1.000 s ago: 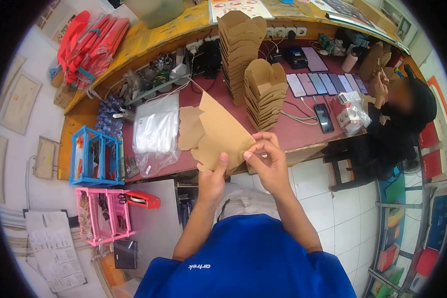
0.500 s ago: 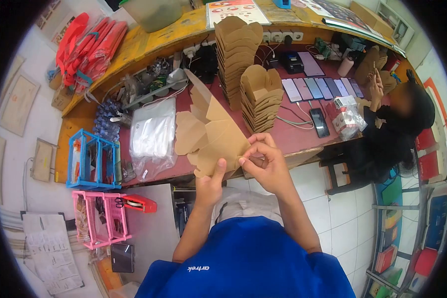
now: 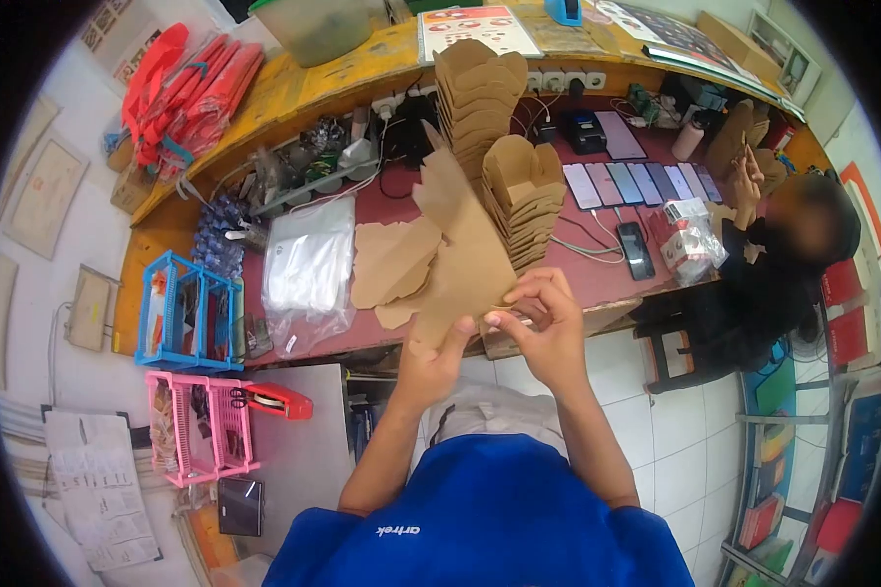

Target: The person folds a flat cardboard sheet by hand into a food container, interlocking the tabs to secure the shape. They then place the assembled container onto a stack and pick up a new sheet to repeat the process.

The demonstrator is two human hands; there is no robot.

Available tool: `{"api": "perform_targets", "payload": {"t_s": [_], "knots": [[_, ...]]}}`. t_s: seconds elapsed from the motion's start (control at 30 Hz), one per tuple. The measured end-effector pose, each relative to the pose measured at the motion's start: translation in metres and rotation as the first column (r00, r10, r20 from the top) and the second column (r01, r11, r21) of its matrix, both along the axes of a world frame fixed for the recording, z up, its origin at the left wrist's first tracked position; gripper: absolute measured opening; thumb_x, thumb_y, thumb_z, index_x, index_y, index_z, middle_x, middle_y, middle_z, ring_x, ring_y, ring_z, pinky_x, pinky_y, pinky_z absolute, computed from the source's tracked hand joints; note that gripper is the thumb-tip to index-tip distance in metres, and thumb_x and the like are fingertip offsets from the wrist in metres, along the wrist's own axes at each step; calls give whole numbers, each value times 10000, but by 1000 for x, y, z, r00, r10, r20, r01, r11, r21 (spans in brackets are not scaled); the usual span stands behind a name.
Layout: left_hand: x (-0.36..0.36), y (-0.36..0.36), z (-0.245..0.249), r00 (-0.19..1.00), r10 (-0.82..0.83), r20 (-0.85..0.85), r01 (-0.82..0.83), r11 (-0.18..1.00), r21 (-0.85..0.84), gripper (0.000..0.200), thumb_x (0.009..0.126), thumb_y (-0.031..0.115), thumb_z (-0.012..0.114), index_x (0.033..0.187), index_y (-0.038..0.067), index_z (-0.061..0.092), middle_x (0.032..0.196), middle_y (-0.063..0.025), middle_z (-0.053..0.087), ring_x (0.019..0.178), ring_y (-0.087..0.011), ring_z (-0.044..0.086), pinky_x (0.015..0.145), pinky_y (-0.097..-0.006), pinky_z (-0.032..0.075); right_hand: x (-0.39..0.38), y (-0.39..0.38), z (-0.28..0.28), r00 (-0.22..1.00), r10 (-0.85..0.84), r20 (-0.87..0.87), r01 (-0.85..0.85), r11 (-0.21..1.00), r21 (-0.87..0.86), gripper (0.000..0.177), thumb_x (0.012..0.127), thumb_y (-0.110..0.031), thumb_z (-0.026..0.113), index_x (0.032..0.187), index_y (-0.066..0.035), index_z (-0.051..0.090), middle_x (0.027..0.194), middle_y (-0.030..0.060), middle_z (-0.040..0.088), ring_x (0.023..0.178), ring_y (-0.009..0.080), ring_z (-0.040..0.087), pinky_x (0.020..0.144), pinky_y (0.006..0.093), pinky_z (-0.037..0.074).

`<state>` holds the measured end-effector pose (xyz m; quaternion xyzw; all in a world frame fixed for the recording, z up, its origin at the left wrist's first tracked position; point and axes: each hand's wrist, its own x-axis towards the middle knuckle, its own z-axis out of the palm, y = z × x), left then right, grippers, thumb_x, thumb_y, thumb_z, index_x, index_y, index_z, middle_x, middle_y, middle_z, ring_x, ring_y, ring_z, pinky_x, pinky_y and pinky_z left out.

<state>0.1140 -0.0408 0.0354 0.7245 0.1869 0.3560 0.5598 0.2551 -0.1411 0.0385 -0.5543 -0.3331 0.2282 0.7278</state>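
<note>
Cardboard blank (image 3: 465,259) held by left hand (image 3: 433,360), right hand (image 3: 550,331).

A red counter (image 3: 597,269) under a yellow shelf (image 3: 294,83), over white floor tiles (image 3: 685,430).

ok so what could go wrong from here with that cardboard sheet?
1. The left hand and right hand pinch the cardboard sheet only at its lower edge, so the loose upper part may flop or crease badly.
2. That upper part seems near the short stack of boxes, and a swing might topple it.
</note>
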Motion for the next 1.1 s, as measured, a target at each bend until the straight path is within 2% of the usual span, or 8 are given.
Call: {"api": "perform_targets", "payload": {"t_s": [0.07,0.13,0.23,0.47,0.57,0.83,0.97,1.1], "knots": [[-5,4,-12,1000,-5,16,6,995,-98,329,1099,221,604,1332,-11,629,1253,-66,693,1136,-154,631,987,-325,503,0,1,-5,1000,-20,-2,20,1000,9,184,811,76,851,913,54,699,1204,80,500,1074,171,662,908,305,623],[-7,6,-16,1000,-8,22,12,981,-192,362,1105,226,596,1382,-8,600,1312,-63,666,1187,-162,618,1030,-327,489,-5,2,-14,968,-70,241,84,995,-50,141,832,-32,862,914,2,752,1172,104,555,1052,204,687,869,319,613],[-10,8,-16,996,78,41,-71,985,-154,335,1112,242,583,1330,-8,634,1244,-63,703,1140,-156,629,999,-321,494,-12,2,-9,975,-32,220,36,999,-13,126,867,78,797,976,53,738,1225,88,503,1054,170,659,902,306,619],[-12,1,-9,999,-33,16,35,996,-83,371,1118,258,569,1378,-5,610,1331,-71,666,1208,-151,612,1042,-321,486,-9,-2,-7,982,-42,187,49,998,-32,165,876,88,783,1018,44,711,1197,90,514,1057,164,646,876,290,601],[-13,0,-14,999,-16,35,21,991,-133,365,1119,249,567,1377,-5,614,1334,-72,668,1209,-154,614,1046,-323,486,-15,0,-5,999,-30,26,28,997,69,264,860,99,793,1047,21,625,1174,83,520,1049,155,634,867,282,590],[-4,-6,-19,999,36,30,-32,994,-107,315,1092,191,613,1328,-15,641,1259,-68,702,1154,-163,637,1006,-323,503,-22,10,-28,934,-264,242,252,964,80,298,840,7,821,1051,12,610,1083,116,561,891,206,639,730,301,555],[-7,1,-35,998,56,-34,-64,944,-324,361,1015,126,720,1337,-14,638,1257,-64,703,1107,-147,662,967,-300,529,-31,10,-38,897,-283,339,288,957,38,328,826,-27,836,1069,4,618,1053,118,568,831,215,619,679,305,519],[-17,4,-36,989,-19,-144,-28,948,-318,349,985,110,754,1298,-17,663,1234,-58,711,1088,-140,669,949,-297,535,-37,3,-53,898,-262,354,285,958,-13,331,861,17,815,1105,-2,592,1063,71,568,818,113,574,719,260,511]]}}
